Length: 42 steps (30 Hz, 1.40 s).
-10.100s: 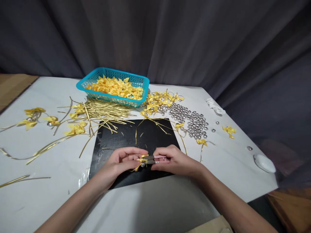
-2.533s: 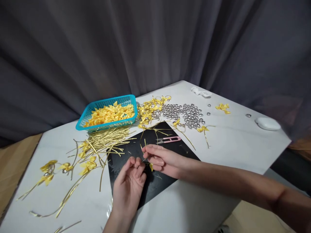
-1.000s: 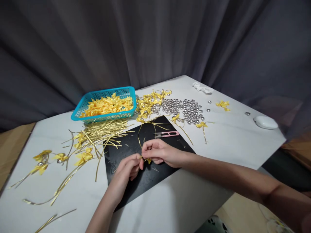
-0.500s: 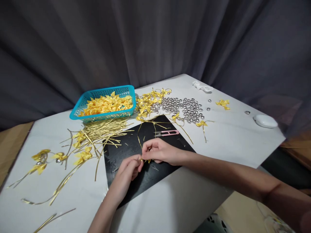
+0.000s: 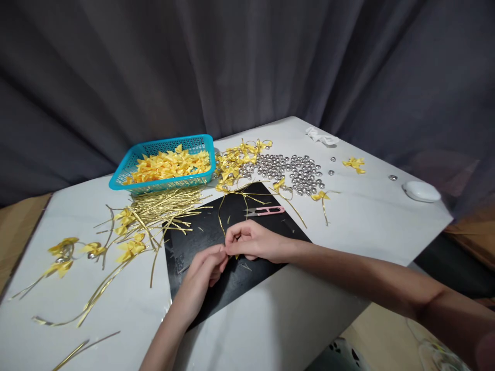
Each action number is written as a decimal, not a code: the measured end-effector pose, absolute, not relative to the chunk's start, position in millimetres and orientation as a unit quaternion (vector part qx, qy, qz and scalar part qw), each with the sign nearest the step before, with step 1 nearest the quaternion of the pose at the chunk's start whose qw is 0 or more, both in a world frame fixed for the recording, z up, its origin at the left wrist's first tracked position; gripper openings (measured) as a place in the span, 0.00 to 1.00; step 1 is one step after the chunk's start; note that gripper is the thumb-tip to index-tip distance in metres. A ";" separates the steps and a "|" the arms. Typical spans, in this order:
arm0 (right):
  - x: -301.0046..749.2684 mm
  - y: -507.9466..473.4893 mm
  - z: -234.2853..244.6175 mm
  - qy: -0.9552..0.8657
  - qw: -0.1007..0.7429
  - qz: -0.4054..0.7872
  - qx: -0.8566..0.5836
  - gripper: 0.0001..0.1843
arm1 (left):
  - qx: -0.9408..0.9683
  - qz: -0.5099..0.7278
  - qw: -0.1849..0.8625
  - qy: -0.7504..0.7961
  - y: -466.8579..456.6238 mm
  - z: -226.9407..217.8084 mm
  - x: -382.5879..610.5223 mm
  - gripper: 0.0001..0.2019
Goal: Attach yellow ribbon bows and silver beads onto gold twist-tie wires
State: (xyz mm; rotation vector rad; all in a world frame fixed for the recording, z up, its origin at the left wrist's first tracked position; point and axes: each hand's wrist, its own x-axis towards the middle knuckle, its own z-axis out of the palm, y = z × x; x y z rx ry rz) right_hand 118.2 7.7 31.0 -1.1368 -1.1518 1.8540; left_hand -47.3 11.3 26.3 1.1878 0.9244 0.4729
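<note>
Over the black mat my left hand and my right hand meet fingertip to fingertip. Both pinch a small yellow ribbon bow on a thin gold tie; only a sliver of it shows below my right fingers. A gold wire strand rises from the pinch toward the far edge of the mat. Pink thread snips lie on the mat just beyond my right hand.
A blue basket of yellow bows stands at the back. In front of it lies a heap of gold ties. Silver beads spread at back right, finished bows at left. A white oval object sits near the right edge.
The snips, held in my right hand ten seconds ago, now lie on the mat. My view has swung left. In the last second both hands stay pinched together, barely shifting.
</note>
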 end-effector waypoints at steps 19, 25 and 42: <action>127.9 10.9 36.8 -0.478 0.303 0.705 -0.428 0.20 | 0.463 0.227 0.756 0.404 11.6 31.1 -45.3 0.14; 127.6 10.6 42.2 -0.474 0.277 0.703 -0.451 0.18 | 0.451 0.219 0.765 0.403 10.8 29.1 -45.8 0.14; 123.5 7.8 36.8 -0.474 0.295 0.675 -0.482 0.10 | 0.496 0.253 0.689 0.464 10.8 31.3 -44.6 0.12</action>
